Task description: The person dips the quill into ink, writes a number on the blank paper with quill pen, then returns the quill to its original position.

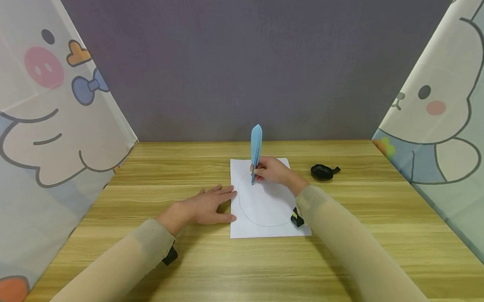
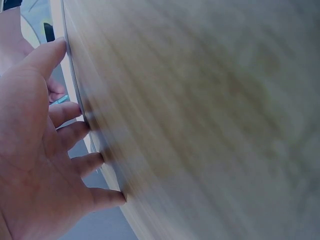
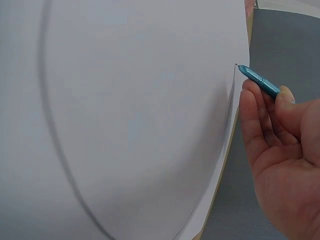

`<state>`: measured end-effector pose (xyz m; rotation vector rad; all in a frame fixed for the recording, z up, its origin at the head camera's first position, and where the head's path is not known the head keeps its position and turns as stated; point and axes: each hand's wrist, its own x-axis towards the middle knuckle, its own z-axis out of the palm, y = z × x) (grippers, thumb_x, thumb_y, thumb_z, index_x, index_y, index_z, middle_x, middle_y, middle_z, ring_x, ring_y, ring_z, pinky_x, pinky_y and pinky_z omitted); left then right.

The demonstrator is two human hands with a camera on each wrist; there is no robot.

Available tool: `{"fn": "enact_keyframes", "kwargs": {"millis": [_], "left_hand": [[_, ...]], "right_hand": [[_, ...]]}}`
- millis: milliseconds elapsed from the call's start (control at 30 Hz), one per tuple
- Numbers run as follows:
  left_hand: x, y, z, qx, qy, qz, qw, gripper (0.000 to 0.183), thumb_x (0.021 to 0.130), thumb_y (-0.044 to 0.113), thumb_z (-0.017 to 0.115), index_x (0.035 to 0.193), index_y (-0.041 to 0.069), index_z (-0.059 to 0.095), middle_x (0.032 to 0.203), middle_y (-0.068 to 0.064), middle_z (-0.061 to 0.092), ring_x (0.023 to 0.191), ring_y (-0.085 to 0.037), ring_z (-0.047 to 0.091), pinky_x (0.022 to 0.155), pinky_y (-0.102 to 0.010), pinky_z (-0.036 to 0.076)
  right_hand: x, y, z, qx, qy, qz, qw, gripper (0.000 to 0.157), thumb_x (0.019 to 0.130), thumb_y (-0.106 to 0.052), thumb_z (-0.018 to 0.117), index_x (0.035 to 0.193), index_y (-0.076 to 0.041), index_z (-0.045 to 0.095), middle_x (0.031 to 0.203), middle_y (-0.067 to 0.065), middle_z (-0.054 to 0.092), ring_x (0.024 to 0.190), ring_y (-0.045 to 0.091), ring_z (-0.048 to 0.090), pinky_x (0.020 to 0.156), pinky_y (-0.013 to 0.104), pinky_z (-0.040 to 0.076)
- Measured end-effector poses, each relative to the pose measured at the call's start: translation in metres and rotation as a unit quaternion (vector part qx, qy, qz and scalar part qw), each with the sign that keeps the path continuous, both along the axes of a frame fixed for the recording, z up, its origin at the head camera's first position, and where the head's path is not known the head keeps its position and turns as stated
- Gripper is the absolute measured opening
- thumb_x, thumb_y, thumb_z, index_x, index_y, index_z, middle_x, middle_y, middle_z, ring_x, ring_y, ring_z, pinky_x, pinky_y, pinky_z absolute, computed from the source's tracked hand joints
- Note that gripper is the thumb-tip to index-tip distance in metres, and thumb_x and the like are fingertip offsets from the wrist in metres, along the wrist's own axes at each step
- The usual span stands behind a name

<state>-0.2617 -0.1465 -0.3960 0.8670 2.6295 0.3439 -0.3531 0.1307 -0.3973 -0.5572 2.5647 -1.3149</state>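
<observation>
My right hand [image 1: 271, 170] pinches a blue feather-shaped pen [image 1: 256, 145] over the upper part of a white sheet of paper [image 1: 267, 231]. In the right wrist view the teal pen barrel [image 3: 260, 81] sits between thumb and fingers, its tip right at the end of a thin drawn line. That line curves round the sheet as a large, rounded outline. My left hand [image 1: 210, 206] rests with spread fingers on the table, thumb and fingertips at the paper's left edge. The left wrist view shows this hand [image 2: 45, 145] from the palm side, its fingertips against the tabletop.
A small black oval object with a short tail [image 1: 322, 172] lies on the wooden table [image 1: 199, 273] right of the paper. Black wrist devices show beneath both cuffs. A grey wall [image 1: 228, 64] stands behind the table, with cartoon-printed cloth [image 1: 28, 118] at the sides.
</observation>
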Motion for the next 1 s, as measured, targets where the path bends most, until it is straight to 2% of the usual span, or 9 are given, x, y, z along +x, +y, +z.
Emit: {"fn": "enact_keyframes", "kwargs": {"millis": [300, 433, 633, 1000], "left_hand": [[0.000, 0.000, 0.000, -0.001, 0.004, -0.002, 1.0000, 0.088, 0.107, 0.065, 0.060, 0.176, 0.018, 0.031, 0.185, -0.004, 0.020, 0.171, -0.043, 0.016, 0.130, -0.080, 0.015], [0.000, 0.000, -0.001, -0.002, 0.005, -0.002, 1.0000, 0.088, 0.107, 0.066, 0.060, 0.176, 0.018, 0.031, 0.185, -0.004, 0.021, 0.171, -0.043, 0.016, 0.130, -0.080, 0.015], [0.000, 0.001, -0.001, -0.003, 0.005, -0.002, 1.0000, 0.089, 0.107, 0.066, 0.060, 0.176, 0.018, 0.031, 0.185, -0.004, 0.020, 0.171, -0.043, 0.016, 0.130, -0.080, 0.015], [-0.001, 0.001, -0.002, -0.004, 0.004, -0.001, 1.0000, 0.089, 0.107, 0.066, 0.060, 0.175, 0.018, 0.031, 0.185, -0.004, 0.020, 0.171, -0.043, 0.016, 0.130, -0.080, 0.016]], "right_hand": [[-0.002, -0.005, -0.001, -0.003, -0.007, 0.009, 1.000, 0.018, 0.112, -0.004, 0.058, 0.122, 0.007, 0.069, 0.111, 0.023, 0.077, 0.095, 0.024, 0.078, 0.088, 0.034, 0.067], [-0.002, -0.007, -0.001, 0.005, 0.003, 0.014, 1.000, 0.017, 0.113, -0.005, 0.058, 0.120, 0.005, 0.069, 0.109, 0.020, 0.077, 0.092, 0.021, 0.077, 0.085, 0.032, 0.067], [-0.003, -0.009, -0.003, 0.004, 0.001, 0.018, 1.000, 0.018, 0.113, -0.005, 0.059, 0.121, 0.006, 0.070, 0.111, 0.023, 0.077, 0.094, 0.025, 0.078, 0.088, 0.036, 0.067], [0.001, -0.016, -0.002, 0.001, -0.003, 0.027, 1.000, 0.017, 0.112, -0.005, 0.060, 0.122, 0.005, 0.070, 0.109, 0.021, 0.076, 0.095, 0.024, 0.078, 0.089, 0.036, 0.067]]}}
